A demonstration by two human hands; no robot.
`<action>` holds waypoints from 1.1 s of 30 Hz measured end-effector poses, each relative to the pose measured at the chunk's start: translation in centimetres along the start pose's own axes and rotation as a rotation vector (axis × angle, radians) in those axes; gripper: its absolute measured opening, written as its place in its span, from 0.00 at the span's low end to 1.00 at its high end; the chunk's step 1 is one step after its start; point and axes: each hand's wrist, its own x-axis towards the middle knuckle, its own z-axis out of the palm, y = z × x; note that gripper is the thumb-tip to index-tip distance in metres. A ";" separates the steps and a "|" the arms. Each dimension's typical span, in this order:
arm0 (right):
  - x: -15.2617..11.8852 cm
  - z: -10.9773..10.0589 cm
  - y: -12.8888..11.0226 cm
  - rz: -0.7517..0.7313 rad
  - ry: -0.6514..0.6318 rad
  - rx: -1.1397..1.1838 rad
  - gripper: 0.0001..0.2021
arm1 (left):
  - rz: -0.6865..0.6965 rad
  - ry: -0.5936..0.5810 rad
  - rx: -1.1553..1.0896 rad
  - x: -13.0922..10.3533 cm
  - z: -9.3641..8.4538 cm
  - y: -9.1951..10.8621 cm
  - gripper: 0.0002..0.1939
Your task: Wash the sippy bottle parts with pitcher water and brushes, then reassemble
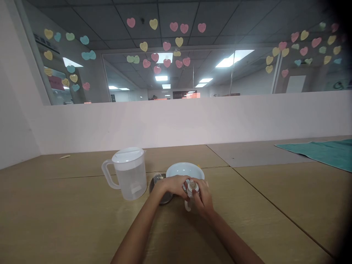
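Observation:
A baby bottle (193, 186) with a clear teat and a white collar is held in front of me, its teat end facing up toward me. My right hand (204, 198) is closed around its collar from the right. From the left, my left hand (176, 184) curls its fingers against the bottle, partly hiding it. A pale curved handle (187, 206) shows below the fingers. Just behind the hands is a white bowl (184, 168). A dark round metal tray (166, 200) lies partly under my left wrist, with a clear dome-shaped cap (157, 178) on it.
To the left stands a clear plastic pitcher (131, 179) with a white lid and a handle. A teal cloth (324, 151) lies at the far right of the wooden table (82, 220). A white wall and a window with heart-shaped notes rise behind.

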 end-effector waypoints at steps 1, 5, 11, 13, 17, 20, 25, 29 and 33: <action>-0.1 0.0 0.2 0.015 0.009 0.024 0.13 | -0.001 0.006 0.021 0.1 0.1 0.0 0.33; -0.1 0.3 0.6 0.080 0.043 0.127 0.14 | -0.044 -0.013 0.054 0.5 0.4 -0.8 0.29; 0.2 0.3 0.6 0.189 0.032 0.230 0.13 | -0.068 -0.057 0.027 1.0 0.8 -1.6 0.25; 0.3 0.2 0.7 0.213 0.030 0.202 0.14 | -0.083 -0.057 0.017 1.1 0.9 -1.6 0.22; 0.5 -0.1 0.7 0.194 -0.004 0.179 0.14 | -0.052 -0.089 -0.114 0.9 0.9 -1.2 0.21; 0.8 -0.4 0.5 0.190 -0.032 0.234 0.15 | 0.009 -0.121 -0.213 0.9 1.0 -0.9 0.20; 1.1 -0.2 0.5 0.212 -0.012 0.280 0.15 | 0.007 -0.091 -0.201 1.1 1.2 -0.9 0.18; 1.0 0.1 1.1 0.327 0.036 0.416 0.14 | 0.024 -0.103 -0.193 1.2 1.2 -1.3 0.20; 0.9 -0.1 1.3 0.398 0.005 0.480 0.14 | 0.014 -0.113 -0.170 1.3 1.1 -1.7 0.20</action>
